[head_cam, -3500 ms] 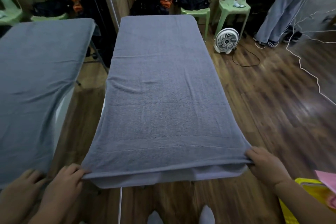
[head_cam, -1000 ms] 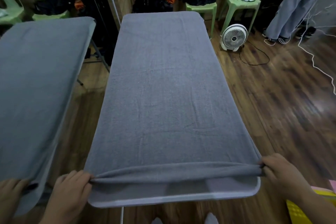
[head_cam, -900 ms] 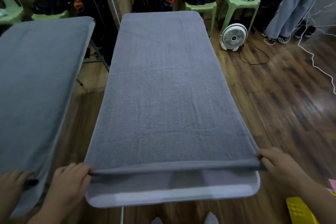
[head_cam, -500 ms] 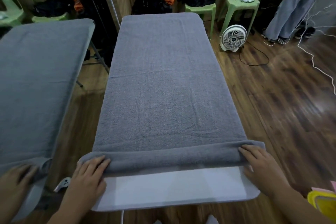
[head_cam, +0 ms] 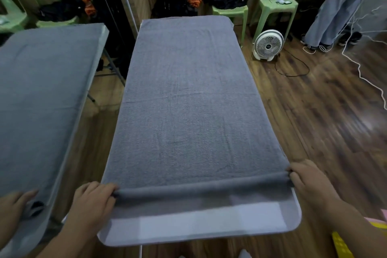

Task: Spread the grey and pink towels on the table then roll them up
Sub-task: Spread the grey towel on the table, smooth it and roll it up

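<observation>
Grey towel (head_cam: pixel 188 100), roll ends hidden in hands (head_cam: pixel 92 201) (head_cam: pixel 310 184)

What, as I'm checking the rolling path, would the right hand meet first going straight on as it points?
The grey towel's rolled edge, which the right hand grips; beyond, seemingly just flat towel.

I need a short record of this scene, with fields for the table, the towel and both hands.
table: white top, bare at the near end
towel: grey towel, flat along the table, near edge rolled into a thin roll
left hand: grips the roll's left end
right hand: grips the roll's right end
progress: rolling just begun
</observation>
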The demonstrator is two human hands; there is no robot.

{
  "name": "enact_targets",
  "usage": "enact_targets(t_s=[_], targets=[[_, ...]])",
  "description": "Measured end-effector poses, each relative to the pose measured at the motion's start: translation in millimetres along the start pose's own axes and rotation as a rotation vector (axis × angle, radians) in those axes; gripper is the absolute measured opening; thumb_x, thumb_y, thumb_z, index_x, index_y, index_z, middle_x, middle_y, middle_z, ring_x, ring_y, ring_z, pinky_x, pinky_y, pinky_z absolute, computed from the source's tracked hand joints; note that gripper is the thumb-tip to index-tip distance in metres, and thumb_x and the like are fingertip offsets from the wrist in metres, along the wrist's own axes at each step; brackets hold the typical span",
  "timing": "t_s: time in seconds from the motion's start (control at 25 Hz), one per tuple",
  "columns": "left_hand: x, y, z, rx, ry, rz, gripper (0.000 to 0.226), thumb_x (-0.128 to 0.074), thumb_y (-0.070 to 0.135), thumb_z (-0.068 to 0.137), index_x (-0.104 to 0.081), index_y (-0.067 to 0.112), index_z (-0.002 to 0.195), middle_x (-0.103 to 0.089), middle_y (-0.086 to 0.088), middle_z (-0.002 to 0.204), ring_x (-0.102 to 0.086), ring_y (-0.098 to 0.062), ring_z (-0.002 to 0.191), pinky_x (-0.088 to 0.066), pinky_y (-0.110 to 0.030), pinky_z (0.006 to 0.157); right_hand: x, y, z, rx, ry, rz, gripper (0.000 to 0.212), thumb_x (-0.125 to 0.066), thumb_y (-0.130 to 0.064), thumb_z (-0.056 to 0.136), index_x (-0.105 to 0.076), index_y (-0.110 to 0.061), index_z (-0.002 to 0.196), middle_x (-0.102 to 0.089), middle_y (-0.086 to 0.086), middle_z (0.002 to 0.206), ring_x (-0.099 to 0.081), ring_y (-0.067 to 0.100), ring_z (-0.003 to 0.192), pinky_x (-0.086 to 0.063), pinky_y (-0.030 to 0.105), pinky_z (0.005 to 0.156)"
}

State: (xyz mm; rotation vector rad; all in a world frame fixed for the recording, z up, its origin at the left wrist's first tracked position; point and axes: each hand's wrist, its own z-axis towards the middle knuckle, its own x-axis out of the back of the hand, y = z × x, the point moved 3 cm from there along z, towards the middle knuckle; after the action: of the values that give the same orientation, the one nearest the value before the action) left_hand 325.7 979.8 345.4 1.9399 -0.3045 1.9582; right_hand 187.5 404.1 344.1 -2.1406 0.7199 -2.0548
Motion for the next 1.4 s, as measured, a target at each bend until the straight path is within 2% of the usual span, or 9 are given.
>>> enact_targets(t_s=[0.16,0.32,0.4,0.6,0.72,0.88,1.0,1.2,1.4], targets=[[-4.2,-6.4,21.2,0.092,-0.023,0.045,0.031,-0.043,0.036,0.088,-0.062,0.029,0.111,-0.067,0.002,0.106,-0.061,-0.025,0.1,-0.042,-0.053,0.094,1.2,-14.0,16.3,0.091,0.072,-0.149,0.017,-0.057,-0.023,0.087,-0.067,-0.023,0.1,-0.066,-0.005,0.098,-0.056,0.021,0.096,-0.045,0.037,0.089],[-23.8,2.3,-6.2,-0.074,-0.079,0.058,0.057,-0.045,0.034,0.075,-0.061,0.017,0.128,-0.06,-0.003,0.125,-0.056,-0.026,0.113,-0.038,-0.05,0.104,-19.3,-8.0,-15.4,0.215,0.001,-0.33,0.06,-0.084,-0.027,0.065,-0.065,-0.019,0.122,-0.065,0.001,0.12,-0.055,0.024,0.113,-0.048,0.047,0.099],[-28.3,-5.6,1.2,-0.049,-0.097,0.05,0.052,-0.043,0.032,0.082,-0.062,0.015,0.128,-0.061,-0.005,0.125,-0.057,-0.027,0.111,-0.043,-0.048,0.1,-27.5,4.6,-9.2,0.137,-0.004,-0.387,0.053,-0.078,-0.027,0.075,-0.064,-0.019,0.126,-0.066,0.003,0.126,-0.054,0.026,0.119,-0.045,0.049,0.103],[-19.4,-8.6,1.3,-0.009,-0.104,0.039,0.037,-0.038,0.035,0.085,-0.069,0.024,0.103,-0.069,0.003,0.1,-0.061,-0.021,0.096,-0.047,-0.046,0.091,-17.1,5.5,-8.6,0.09,0.03,-0.21,0.014,-0.065,-0.019,0.086,-0.072,-0.025,0.097,-0.061,-0.004,0.108,-0.047,0.016,0.109,-0.045,0.033,0.092],[-4.9,-0.2,-20.7,-0.025,-0.054,-0.007,0.027,-0.04,0.032,0.08,-0.066,0.029,0.09,-0.066,0.01,0.085,-0.053,-0.012,0.087,-0.043,-0.041,0.084,-6.4,6.8,-12.1,0.131,-0.121,-0.164,0.02,-0.044,-0.034,0.086,-0.062,-0.038,0.079,-0.058,-0.013,0.087,-0.052,0.015,0.092,-0.043,0.029,0.079],[1.1,-10.4,5.0,0.061,-0.044,0.009,0.032,-0.037,0.037,0.084,-0.066,0.028,0.095,-0.067,0.007,0.085,-0.062,-0.02,0.086,-0.043,-0.048,0.086,8.2,4.9,22.9,-0.034,-0.195,0.0,0.026,-0.058,-0.019,0.087,-0.062,-0.036,0.107,-0.063,-0.007,0.096,-0.051,0.014,0.098,-0.045,0.033,0.081],[4.4,-6.7,21.4,0.074,-0.037,0.079,0.036,-0.042,0.04,0.089,-0.065,0.022,0.111,-0.065,-0.003,0.11,-0.058,-0.029,0.104,-0.041,-0.054,0.097,13.7,-5.0,31.5,0.06,-0.015,-0.166,0.03,-0.069,-0.014,0.081,-0.069,-0.022,0.11,-0.068,-0.002,0.107,-0.055,0.02,0.104,-0.046,0.034,0.091],[-14.3,11.3,12.1,-0.039,-0.132,0.067,0.058,-0.043,0.038,0.077,-0.061,0.018,0.128,-0.059,-0.001,0.129,-0.054,-0.025,0.115,-0.04,-0.046,0.1,-13.6,-4.2,9.6,0.16,-0.09,-0.385,0.058,-0.082,-0.035,0.067,-0.066,-0.024,0.122,-0.066,-0.005,0.118,-0.057,0.021,0.11,-0.045,0.041,0.099],[-7.8,4.3,17.2,0.038,-0.124,-0.012,0.037,-0.038,0.037,0.083,-0.068,0.025,0.101,-0.069,0.005,0.102,-0.061,-0.021,0.097,-0.049,-0.043,0.086,-14.8,0.9,7.2,0.135,0.002,-0.236,0.017,-0.06,-0.028,0.081,-0.068,-0.034,0.095,-0.063,-0.017,0.087,-0.054,0.014,0.089,-0.041,0.029,0.083]])
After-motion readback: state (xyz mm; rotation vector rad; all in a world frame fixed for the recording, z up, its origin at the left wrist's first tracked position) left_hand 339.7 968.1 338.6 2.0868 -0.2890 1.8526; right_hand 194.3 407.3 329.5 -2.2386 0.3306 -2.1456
